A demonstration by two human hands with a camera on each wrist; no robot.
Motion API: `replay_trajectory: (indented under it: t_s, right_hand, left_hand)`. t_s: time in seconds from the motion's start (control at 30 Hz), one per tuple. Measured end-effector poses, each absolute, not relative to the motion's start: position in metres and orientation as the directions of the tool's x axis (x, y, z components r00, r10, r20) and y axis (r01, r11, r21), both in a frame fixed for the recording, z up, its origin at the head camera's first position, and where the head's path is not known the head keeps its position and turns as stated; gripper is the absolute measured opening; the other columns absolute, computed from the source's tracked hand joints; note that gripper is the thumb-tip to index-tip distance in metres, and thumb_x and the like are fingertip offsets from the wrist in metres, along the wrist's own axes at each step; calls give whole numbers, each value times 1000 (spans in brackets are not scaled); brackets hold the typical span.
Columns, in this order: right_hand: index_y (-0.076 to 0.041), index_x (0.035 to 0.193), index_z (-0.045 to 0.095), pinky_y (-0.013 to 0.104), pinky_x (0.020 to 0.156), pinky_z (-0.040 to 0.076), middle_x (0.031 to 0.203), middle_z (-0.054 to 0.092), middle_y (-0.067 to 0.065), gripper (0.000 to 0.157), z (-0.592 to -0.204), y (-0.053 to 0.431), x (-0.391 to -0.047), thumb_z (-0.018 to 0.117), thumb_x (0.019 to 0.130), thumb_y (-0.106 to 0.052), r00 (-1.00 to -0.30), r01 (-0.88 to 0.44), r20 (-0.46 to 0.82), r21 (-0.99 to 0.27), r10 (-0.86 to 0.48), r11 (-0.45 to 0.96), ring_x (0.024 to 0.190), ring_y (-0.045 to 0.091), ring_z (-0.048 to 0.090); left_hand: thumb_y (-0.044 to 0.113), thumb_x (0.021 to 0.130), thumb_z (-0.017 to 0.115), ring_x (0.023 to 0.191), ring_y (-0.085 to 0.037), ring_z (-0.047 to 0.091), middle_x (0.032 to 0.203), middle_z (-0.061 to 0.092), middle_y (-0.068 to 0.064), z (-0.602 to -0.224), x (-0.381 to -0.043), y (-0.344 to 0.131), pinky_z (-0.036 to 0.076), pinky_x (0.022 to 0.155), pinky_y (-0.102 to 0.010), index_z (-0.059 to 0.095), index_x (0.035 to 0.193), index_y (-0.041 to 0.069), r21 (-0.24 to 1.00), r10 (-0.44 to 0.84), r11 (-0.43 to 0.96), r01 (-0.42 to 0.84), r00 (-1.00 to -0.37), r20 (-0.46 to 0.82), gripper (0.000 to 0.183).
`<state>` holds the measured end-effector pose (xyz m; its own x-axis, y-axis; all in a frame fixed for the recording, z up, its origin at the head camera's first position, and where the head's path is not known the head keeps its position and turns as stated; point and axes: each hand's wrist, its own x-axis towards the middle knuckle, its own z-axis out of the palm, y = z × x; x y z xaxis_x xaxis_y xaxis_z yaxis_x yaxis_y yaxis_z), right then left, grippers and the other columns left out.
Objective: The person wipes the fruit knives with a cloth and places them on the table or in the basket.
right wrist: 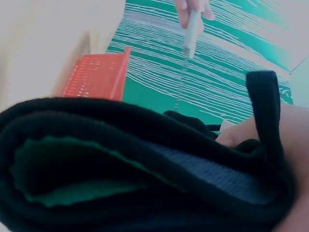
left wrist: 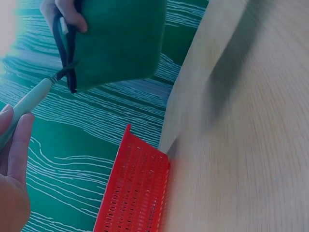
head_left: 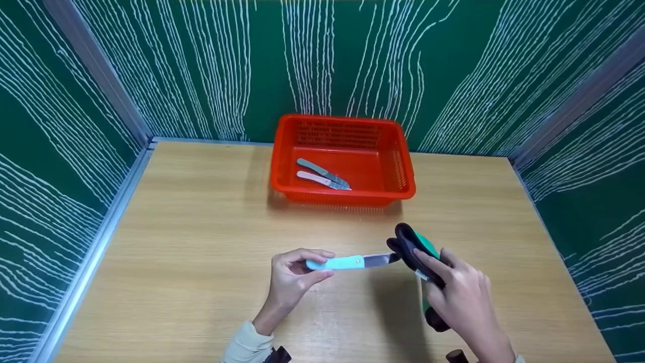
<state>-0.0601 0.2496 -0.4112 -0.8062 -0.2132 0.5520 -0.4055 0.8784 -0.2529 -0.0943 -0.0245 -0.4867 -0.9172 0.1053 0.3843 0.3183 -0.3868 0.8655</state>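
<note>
My left hand [head_left: 288, 283] pinches the turquoise handle of a knife [head_left: 338, 263] between thumb and fingers, its blade pointing right. The blade looks serrated in the right wrist view. A folded green cloth with black edging [head_left: 410, 249] is gripped by my right hand [head_left: 467, 297]. The blade's tip end meets the cloth's folded edge and is hidden there. In the left wrist view, the cloth [left wrist: 120, 46] hangs as a broad green panel. A black loop [right wrist: 264, 104] stands out from its edge in the right wrist view.
A red plastic basket [head_left: 342, 196] stands at the back of the wooden table [head_left: 191, 242]. Inside it lie a grey-green-handled knife [head_left: 312, 165] and a pink-handled knife [head_left: 315, 177]. Green walls [head_left: 264, 65] with white wavy lines enclose the table's back and sides.
</note>
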Motion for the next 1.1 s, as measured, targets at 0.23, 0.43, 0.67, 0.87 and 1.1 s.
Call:
replay_trajectory:
  t_s: [0.23, 0.43, 0.67, 0.87, 1.1]
  right_hand:
    - [-14, 101, 76, 21, 41, 24, 71, 39, -3, 45, -400, 242, -55, 62, 63, 5, -808, -399, 553, -260, -203, 879, 48, 8, 30]
    - [-13, 103, 75, 21, 40, 31, 75, 47, -1, 45, -400, 231, -53, 63, 63, 4, -781, -462, 570, -253, -255, 850, 49, 8, 38]
    - [-12, 102, 75, 21, 37, 32, 78, 46, -2, 45, -411, 216, -53, 62, 61, 1, -736, -546, 571, -185, -363, 817, 46, 11, 40]
    - [-13, 103, 75, 16, 37, 23, 75, 41, -4, 44, -418, 213, -53, 62, 63, 1, -764, -533, 518, -173, -384, 828, 43, 9, 31]
    - [-14, 103, 75, 20, 36, 28, 76, 45, -1, 49, -422, 223, -57, 62, 59, 3, -776, -512, 511, -169, -369, 843, 42, 12, 37]
  left_hand:
    - [-15, 70, 74, 89, -36, 67, 94, 69, -22, -486, -93, -22, 58, 72, -38, 68, 87, -10, 879, 122, -379, 290, -926, 357, 19]
    - [-11, 71, 76, 88, -34, 67, 94, 69, -23, -488, -91, -15, 58, 70, -36, 68, 87, -11, 865, 114, -389, 316, -916, 385, 18]
    - [-8, 71, 77, 87, -34, 68, 94, 69, -23, -491, -90, -7, 58, 69, -34, 68, 87, -10, 853, 107, -406, 328, -910, 401, 19]
    - [-7, 71, 77, 88, -35, 67, 95, 69, -23, -491, -90, -7, 58, 71, -36, 68, 87, -9, 849, 103, -411, 331, -909, 404, 19]
    - [-7, 71, 77, 89, -36, 67, 95, 69, -23, -491, -90, -13, 58, 71, -35, 68, 87, -11, 853, 93, -405, 330, -913, 397, 19]
